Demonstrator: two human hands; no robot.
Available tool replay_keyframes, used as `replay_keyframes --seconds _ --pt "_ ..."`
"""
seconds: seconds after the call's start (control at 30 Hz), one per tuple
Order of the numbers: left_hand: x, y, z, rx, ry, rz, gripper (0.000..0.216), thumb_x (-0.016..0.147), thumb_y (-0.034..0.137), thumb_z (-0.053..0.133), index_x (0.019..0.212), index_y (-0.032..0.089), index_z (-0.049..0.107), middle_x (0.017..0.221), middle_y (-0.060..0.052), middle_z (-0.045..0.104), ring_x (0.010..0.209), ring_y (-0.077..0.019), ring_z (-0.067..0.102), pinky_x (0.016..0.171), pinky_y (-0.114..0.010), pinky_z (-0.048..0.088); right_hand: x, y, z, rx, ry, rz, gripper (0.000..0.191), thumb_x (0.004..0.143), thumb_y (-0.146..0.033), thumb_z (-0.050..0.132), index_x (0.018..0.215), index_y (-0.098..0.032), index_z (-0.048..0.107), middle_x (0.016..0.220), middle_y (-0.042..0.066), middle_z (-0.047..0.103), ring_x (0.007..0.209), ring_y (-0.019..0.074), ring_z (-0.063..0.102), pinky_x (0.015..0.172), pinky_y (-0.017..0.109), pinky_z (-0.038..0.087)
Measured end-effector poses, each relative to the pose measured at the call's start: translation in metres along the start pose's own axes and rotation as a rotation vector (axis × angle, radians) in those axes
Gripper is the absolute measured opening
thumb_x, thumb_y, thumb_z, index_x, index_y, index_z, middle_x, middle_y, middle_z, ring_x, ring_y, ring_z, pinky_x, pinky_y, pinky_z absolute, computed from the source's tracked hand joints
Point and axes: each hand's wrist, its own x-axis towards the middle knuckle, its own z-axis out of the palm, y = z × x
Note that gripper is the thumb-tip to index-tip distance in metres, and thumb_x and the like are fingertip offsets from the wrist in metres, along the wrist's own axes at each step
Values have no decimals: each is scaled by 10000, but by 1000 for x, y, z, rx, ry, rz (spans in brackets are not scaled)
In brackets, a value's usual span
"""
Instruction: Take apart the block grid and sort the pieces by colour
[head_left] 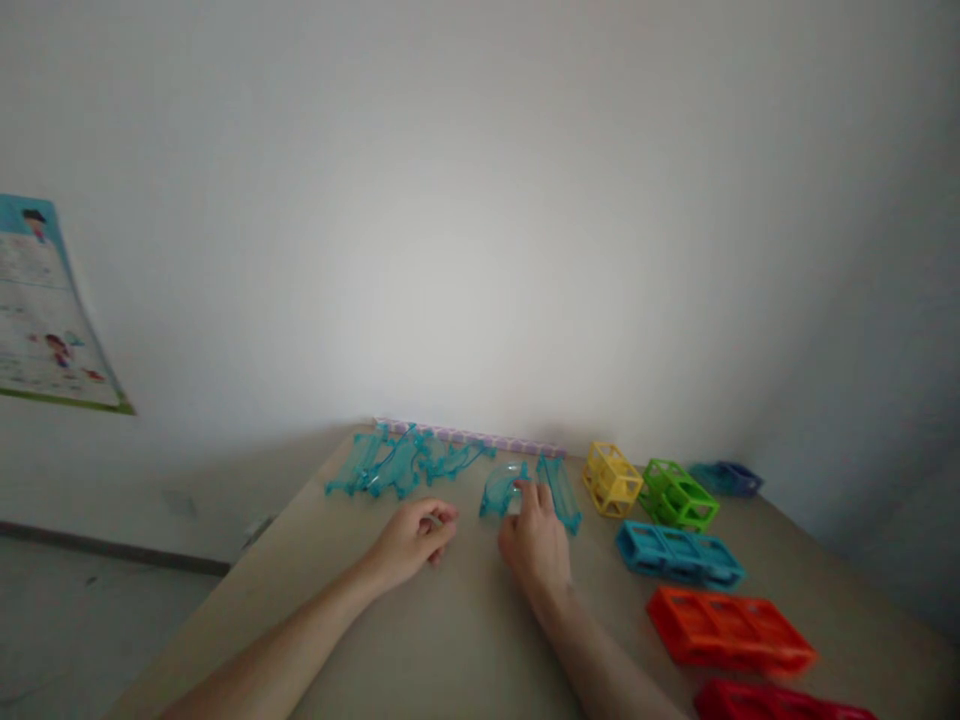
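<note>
My right hand (536, 540) reaches over a curved, see-through teal plastic piece (496, 490), its fingers bent down onto the piece's right side. The fingertips are partly hidden, but they appear to grip it. Just right of that hand lies a long teal plastic strip (559, 495). My left hand (416, 540) hovers over or rests on the table, loosely closed, with nothing visible in its curled fingers. Beyond it, several similar teal plastic pieces (401, 465) lie bunched together towards the back left.
On the right stand frame-like plastic blocks: yellow (613, 480), green (677, 495), blue (679, 555), orange-red (731, 630) and dark red (772, 703). A dark blue piece (739, 478) sits behind them. A purple patterned strip (480, 438) runs along the wall (480, 250).
</note>
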Motion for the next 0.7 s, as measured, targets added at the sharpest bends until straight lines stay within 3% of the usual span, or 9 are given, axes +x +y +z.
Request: replay_keyframes --seconds 0.17,0.3,0.7 --pt "-1 4 0 16 -3 -9 355 763 408 612 959 113 637 561 8 570 486 -129 544 485 -240 430 1 -10 7 -205 24 -193 226 899 -321 522 979 -150 646 1066 154 596 918 256 607 749 314 458" --pt "-1 4 -1 39 -7 -4 347 772 406 601 965 120 637 555 17 563 484 -127 541 487 -238 425 10 -3 18 -259 6 -206 212 900 -268 515 836 -142 673 900 152 631 893 275 596 779 338 442" --pt "0 2 0 79 -14 0 326 785 381 576 967 115 621 566 25 544 487 -124 530 494 -244 433 20 12 11 -258 26 -119 190 825 -201 499 760 -130 664 898 146 651 818 243 618 748 311 447"
